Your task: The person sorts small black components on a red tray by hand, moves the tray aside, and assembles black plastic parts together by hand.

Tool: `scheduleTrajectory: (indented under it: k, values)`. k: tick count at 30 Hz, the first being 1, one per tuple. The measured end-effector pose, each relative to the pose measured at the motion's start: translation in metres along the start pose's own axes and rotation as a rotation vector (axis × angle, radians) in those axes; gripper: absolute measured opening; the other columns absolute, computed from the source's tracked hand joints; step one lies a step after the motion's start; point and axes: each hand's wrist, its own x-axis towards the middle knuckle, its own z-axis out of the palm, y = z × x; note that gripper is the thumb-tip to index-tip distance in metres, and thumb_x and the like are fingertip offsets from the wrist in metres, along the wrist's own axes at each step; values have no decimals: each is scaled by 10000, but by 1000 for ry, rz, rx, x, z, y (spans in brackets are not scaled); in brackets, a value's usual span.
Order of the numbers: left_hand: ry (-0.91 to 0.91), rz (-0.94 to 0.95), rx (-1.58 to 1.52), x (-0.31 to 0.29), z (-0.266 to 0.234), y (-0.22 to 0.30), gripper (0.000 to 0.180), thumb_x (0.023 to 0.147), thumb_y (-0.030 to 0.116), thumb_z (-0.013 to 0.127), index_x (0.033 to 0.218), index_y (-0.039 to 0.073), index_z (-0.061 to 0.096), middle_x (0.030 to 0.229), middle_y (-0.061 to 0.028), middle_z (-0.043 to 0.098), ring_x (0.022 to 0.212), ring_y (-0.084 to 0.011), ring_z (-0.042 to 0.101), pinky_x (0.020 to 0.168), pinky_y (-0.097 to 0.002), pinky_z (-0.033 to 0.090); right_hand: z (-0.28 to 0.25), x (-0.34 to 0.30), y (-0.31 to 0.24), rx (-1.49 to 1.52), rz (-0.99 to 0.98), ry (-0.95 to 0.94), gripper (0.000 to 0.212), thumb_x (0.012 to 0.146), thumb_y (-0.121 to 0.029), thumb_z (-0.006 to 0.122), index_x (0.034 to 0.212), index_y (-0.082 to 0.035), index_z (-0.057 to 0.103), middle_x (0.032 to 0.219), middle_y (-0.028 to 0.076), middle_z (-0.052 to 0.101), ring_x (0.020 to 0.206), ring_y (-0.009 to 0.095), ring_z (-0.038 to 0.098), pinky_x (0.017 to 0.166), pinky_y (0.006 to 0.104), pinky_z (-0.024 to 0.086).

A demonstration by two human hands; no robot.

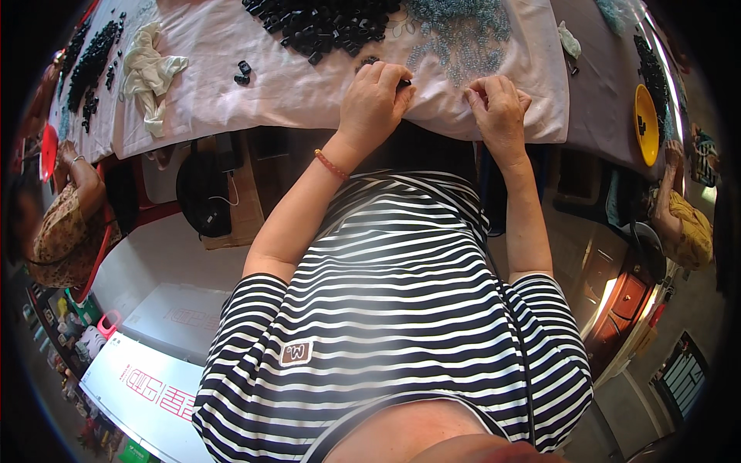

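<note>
My left hand (376, 104) is closed at the near edge of a cloth-covered table, with a small black piece (403, 82) showing between its thumb and fingers. My right hand (498, 112) is to its right, thumb and fingertips pinched together; whatever they hold is too small to make out. Beyond my left hand spreads a heap of small black plastic pieces (332, 27). A scatter of tiny clear bluish pieces (467, 38) lies just past my right hand. Two loose black pieces (243, 73) rest on the cloth farther left.
A crumpled white cloth (150, 73) lies on the table at left, near another black heap (93, 62). On the right are a yellow dish (645, 123) and more black pieces. People sit at both sides, one in a patterned top (69, 231). A white box (143, 386) is behind, lower left.
</note>
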Motion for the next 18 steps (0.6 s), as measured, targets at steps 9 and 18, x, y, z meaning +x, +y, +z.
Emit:
scheduleTrajectory:
  k: [9,18]
  values:
    - [-1,-80,-110,-4,-3,2,222,848,144,748,1003,73,607,882,-93,625,845,-285,608,763,-388,492,-1,-4,-1,26,11,78,155,853,-142,722,995,-125,663,895,3,656,874,177,625,875,364,335]
    - [45,-172,-238,-21,-17,17,207,847,111,746,980,51,600,841,-96,655,814,-284,635,712,-391,507,6,-6,-8,51,-76,116,184,886,-129,698,1070,-126,683,946,20,706,866,176,641,881,346,345]
